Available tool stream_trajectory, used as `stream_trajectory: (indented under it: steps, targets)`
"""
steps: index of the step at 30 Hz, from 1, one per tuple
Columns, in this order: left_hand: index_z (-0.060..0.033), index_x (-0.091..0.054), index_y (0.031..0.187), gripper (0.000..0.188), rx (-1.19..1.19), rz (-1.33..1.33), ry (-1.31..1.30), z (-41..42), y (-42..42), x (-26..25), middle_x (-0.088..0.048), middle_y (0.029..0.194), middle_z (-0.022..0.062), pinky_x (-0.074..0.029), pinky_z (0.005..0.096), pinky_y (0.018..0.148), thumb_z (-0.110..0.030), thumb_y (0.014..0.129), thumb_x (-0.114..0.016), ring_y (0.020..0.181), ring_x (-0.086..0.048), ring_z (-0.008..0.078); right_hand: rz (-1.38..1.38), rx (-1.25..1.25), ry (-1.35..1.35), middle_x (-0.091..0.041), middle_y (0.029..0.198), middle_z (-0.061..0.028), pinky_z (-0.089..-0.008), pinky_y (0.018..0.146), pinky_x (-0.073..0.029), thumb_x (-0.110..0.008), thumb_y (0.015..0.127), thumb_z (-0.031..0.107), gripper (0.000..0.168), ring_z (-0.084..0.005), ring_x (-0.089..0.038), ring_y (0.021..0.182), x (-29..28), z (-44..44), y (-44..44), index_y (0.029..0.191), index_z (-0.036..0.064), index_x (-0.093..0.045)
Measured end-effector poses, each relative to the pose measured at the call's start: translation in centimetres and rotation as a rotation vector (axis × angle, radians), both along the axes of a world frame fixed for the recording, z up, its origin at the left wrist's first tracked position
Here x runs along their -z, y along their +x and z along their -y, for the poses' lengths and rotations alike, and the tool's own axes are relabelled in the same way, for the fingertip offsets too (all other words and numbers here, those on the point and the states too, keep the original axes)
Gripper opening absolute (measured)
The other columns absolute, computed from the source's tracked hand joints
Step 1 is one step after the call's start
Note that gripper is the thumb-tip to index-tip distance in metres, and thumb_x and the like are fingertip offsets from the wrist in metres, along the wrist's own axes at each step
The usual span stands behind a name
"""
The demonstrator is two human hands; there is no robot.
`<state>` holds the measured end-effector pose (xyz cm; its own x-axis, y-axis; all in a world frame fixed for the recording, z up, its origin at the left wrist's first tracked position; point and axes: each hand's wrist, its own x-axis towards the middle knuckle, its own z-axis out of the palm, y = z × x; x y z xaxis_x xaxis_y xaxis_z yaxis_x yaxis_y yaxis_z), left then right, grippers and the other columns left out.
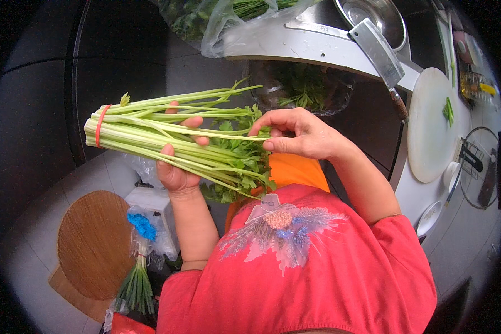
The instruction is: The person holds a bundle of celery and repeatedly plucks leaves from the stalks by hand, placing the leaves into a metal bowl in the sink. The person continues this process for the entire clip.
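A bunch of celery (167, 137) with thin pale-green stalks lies across my left hand (177, 171), the fingers coming up between the stalks and the thumb over the near edge. A red band (101, 126) wraps its cut ends at the left. My right hand (296, 135) pinches a stalk near its leafy tip between thumb and fingers. The leaves (250, 163) hang at the right end of the bunch, over my orange garment. Beyond my right hand, more leafy greens (302, 100) lie in a plastic-lined container below the counter.
A cleaver (378, 52) rests across the counter edge (288, 44), its handle overhanging, near a metal bowl (373, 16). A round white cutting board (430, 129) holds green scraps. Bagged greens (188, 18) are at the top. Round wooden board (96, 246) and banded green onions (137, 284) lie lower left.
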<state>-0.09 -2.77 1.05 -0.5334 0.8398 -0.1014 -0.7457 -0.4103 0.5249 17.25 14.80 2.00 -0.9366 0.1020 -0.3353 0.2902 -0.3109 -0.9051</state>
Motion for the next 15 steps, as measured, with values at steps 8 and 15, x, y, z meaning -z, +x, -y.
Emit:
stream_trajectory:
  steps: [8, 15]
  targets:
    - [-0.0005, -0.010, 0.141, 0.074, 0.083, 0.006, 0.007, 0.5, -0.2, 0.4, -0.054, 0.116, 0.0246, -0.052, 0.0393, 0.081, -0.018, 0.084, -0.054, 0.092, -0.060, 0.0281, 0.091, -0.224, -0.253, -0.057, 0.070, 0.0018, -0.0212, 0.061, -0.044, -0.050, 0.094, 0.033, 0.032, -0.0074, -0.052, 0.064, 0.4, 0.2, -0.9, 0.102, 0.006, -0.065]
    - [0.0020, -0.014, 0.140, 0.073, 0.095, -0.004, 0.031, 0.5, -0.2, 0.8, -0.056, 0.108, 0.0242, -0.054, 0.0398, 0.079, -0.018, 0.083, -0.055, 0.089, -0.063, 0.0286, 0.197, -0.019, -0.287, -0.062, 0.074, -0.0007, -0.0217, 0.064, -0.046, -0.066, 0.083, 0.018, 0.020, -0.0075, -0.055, 0.068, 1.6, 1.3, -1.4, 0.091, 0.000, -0.067]
